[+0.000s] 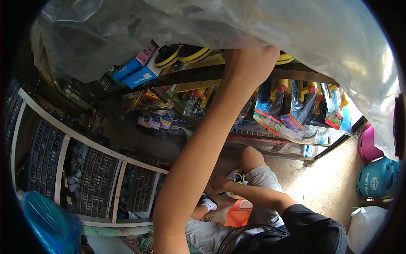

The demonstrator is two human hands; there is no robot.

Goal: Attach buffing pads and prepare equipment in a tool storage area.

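My left arm reaches up across the middle to a shelf, and my left hand (256, 57) is among yellow-and-black round pads (168, 55). A sheet of clear plastic (203, 23) hangs over that hand, and its fingers are hidden. Lower down, beside my bent knee, my right hand (220, 185) is closed on a clear plastic bag (234, 174) with something yellow and black in it. The fingers there are small and partly hidden. An orange-red piece (239, 213) lies below the bag, between my legs.
Blue boxes (139, 78) stand left of the pads. Packaged yellow-handled tools (292, 101) hang under the shelf edge (304, 75). Black crates (97, 178) of fittings sit in a rack at left. A teal gas cylinder (376, 178), a pink container (370, 144) and a white sack (367, 226) are at right.
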